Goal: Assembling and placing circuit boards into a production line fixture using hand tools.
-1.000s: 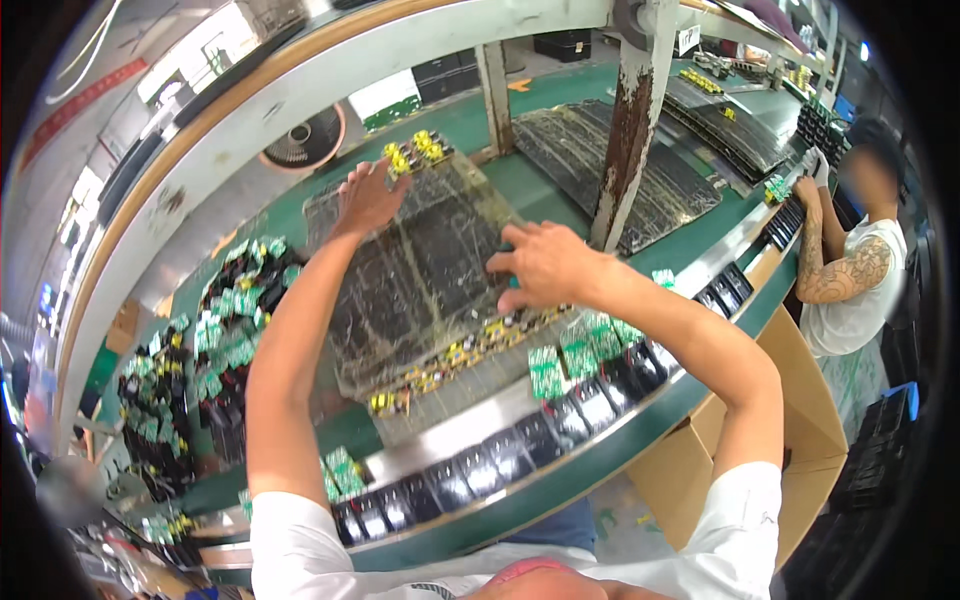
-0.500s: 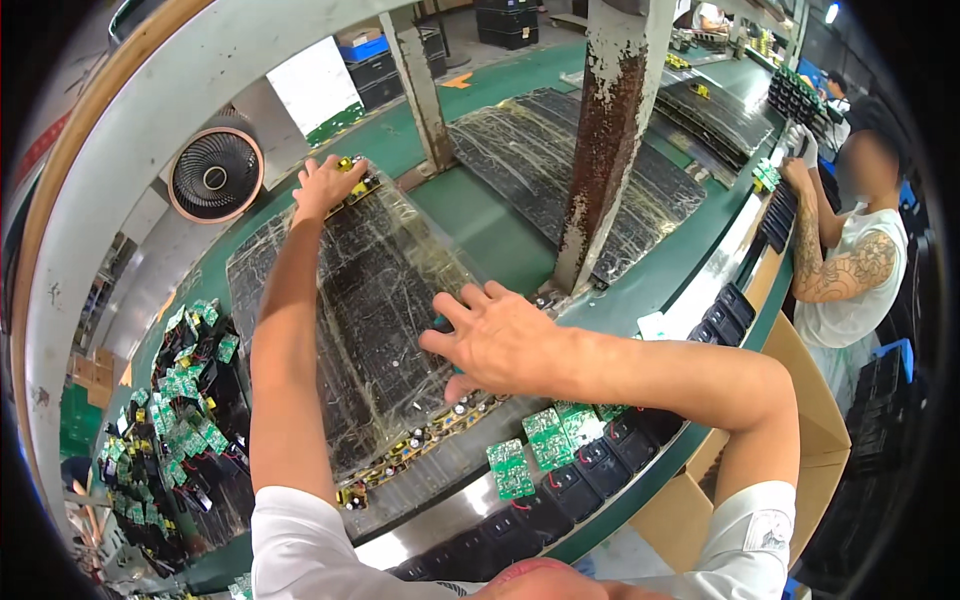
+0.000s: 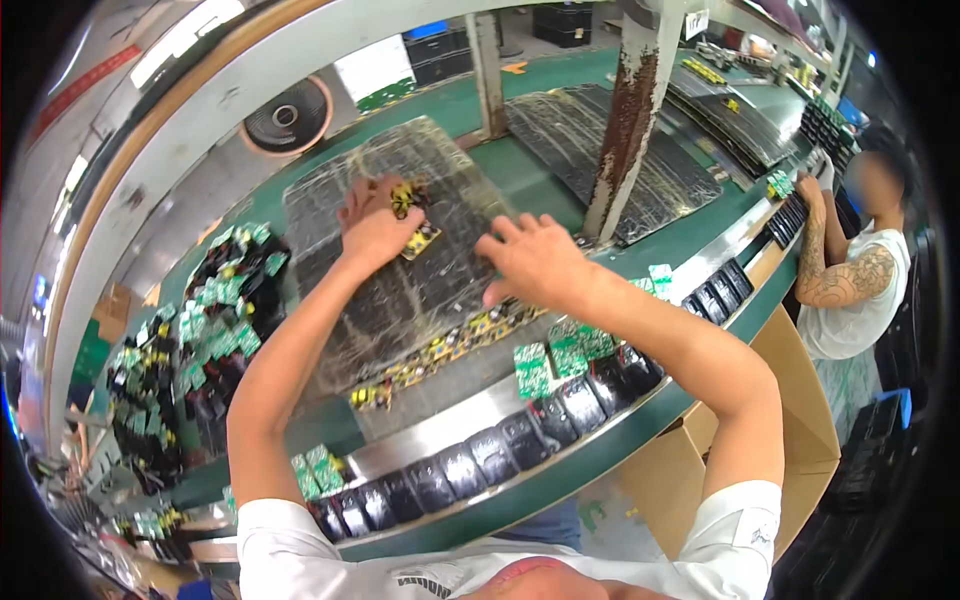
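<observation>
Over matting [image 3: 405,310], left hand [image 3: 376,232] apparently grips boards [image 3: 422,241].

Your table [image 3: 525,185] is brightly lit, while the far right edge sinks into dimness. The window [image 3: 190,38] at upper left burns out white. Glare streaks your metal strip [image 3: 440,438] and glints off the black casings [image 3: 460,472]. Toward the blackened rim, your white beam [image 3: 240,92] bows strongly.

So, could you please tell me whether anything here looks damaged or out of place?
The post beyond the right hand looks damaged: its pale paint is flaked, with rust-brown patches. At left, green circuit boards lie in a jumbled heap, unlike the black cases lined up in front.
</observation>
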A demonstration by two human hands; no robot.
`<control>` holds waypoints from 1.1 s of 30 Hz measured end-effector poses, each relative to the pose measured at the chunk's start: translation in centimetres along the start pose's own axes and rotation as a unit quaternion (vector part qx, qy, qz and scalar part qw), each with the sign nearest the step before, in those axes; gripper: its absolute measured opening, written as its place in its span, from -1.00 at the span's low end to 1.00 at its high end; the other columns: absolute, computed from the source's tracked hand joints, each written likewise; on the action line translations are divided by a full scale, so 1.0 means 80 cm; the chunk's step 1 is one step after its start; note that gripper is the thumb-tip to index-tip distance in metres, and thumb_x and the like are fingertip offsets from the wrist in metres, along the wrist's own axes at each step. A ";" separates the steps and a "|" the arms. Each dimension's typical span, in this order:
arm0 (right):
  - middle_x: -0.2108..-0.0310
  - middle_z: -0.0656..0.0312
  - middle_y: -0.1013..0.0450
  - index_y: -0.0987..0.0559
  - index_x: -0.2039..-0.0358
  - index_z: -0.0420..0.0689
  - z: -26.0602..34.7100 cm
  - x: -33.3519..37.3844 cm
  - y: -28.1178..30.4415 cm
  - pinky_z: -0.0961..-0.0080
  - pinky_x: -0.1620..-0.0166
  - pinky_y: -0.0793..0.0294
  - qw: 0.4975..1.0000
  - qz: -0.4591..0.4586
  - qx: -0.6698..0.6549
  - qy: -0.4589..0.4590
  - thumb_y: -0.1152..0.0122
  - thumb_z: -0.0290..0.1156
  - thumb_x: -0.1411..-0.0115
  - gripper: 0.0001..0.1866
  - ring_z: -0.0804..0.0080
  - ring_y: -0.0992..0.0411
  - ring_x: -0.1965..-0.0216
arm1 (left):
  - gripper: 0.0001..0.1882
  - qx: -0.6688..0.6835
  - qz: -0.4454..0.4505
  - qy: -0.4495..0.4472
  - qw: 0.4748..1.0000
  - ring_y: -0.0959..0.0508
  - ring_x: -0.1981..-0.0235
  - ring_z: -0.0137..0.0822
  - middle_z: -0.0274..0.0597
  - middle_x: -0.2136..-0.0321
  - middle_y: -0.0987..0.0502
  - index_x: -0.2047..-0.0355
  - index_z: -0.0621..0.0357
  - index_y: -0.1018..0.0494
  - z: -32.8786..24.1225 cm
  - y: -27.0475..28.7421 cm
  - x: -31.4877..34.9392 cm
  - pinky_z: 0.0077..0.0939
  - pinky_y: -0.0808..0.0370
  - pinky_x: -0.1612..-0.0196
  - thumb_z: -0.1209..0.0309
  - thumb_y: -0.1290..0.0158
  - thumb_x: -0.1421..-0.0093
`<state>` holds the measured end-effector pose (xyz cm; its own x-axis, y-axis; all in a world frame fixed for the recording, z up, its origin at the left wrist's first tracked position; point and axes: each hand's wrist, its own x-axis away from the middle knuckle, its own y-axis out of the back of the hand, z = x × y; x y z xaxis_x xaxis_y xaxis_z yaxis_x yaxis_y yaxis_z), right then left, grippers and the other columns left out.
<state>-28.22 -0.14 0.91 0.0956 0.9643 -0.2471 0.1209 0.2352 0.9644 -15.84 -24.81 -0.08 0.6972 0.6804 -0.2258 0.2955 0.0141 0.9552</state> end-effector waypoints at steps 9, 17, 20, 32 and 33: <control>0.04 0.20 -0.44 -0.58 -0.02 0.11 0.018 -0.004 0.000 0.10 -0.03 -0.51 0.997 0.036 -0.011 -0.062 -0.48 0.17 0.02 -0.34 0.05 -0.52 0.05 | -0.33 -0.029 0.033 -0.050 0.998 -0.44 -0.15 0.27 0.02 -0.20 -0.43 -0.23 -0.12 -0.46 0.024 -0.001 0.005 0.06 -0.43 -0.13 -0.17 0.03 -0.23; -0.03 0.16 -0.45 -0.56 -0.01 0.02 0.026 -0.002 0.005 -0.04 -0.05 -0.49 0.992 0.043 -0.034 -0.115 -0.53 0.13 0.04 -0.32 -0.04 -0.51 0.01 | -0.28 0.033 0.089 0.022 0.995 -0.58 -0.02 0.10 0.07 -0.03 -0.60 -0.20 0.09 -0.50 0.000 0.002 0.045 -0.08 -0.48 -0.10 -0.20 0.08 -0.30; -0.01 0.12 -0.48 -0.55 0.04 -0.04 0.032 -0.005 0.004 -0.01 -0.03 -0.51 0.990 0.015 -0.044 -0.131 -0.57 0.10 0.09 -0.30 -0.05 -0.52 0.03 | -0.35 -0.007 -0.098 0.034 0.995 -0.57 0.00 0.05 -0.01 -0.07 -0.56 -0.18 0.13 -0.50 0.001 -0.014 0.075 -0.11 -0.50 -0.06 -0.11 0.03 -0.31; 0.51 0.28 -0.47 -0.57 0.32 -0.13 0.087 0.182 0.146 0.61 0.37 -0.35 0.692 -0.240 -0.656 -0.182 -0.18 -0.31 -0.43 -0.80 0.55 -0.36 0.50 | -0.63 -0.011 -0.081 -0.185 0.979 -0.51 0.01 0.02 -0.04 0.02 -0.43 0.10 0.13 -0.54 0.049 0.083 0.229 -0.16 -0.54 0.06 0.18 -0.28 -0.19; 0.49 0.27 -0.46 -0.56 0.30 -0.13 0.100 0.199 0.143 0.61 0.35 -0.35 0.676 -0.240 -0.675 -0.171 -0.15 -0.31 -0.44 -0.81 0.54 -0.35 0.50 | -0.63 -0.019 -0.087 -0.185 0.979 -0.53 0.05 0.00 -0.06 0.05 -0.45 0.13 0.13 -0.53 0.051 0.080 0.228 -0.17 -0.55 0.07 0.17 -0.30 -0.18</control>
<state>-17.44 16.89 7.26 0.6166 0.7066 -0.3471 -0.7712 0.6308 -0.0857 1.43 -15.31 1.15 0.8295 0.3532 -0.4326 0.4110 0.1383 0.9011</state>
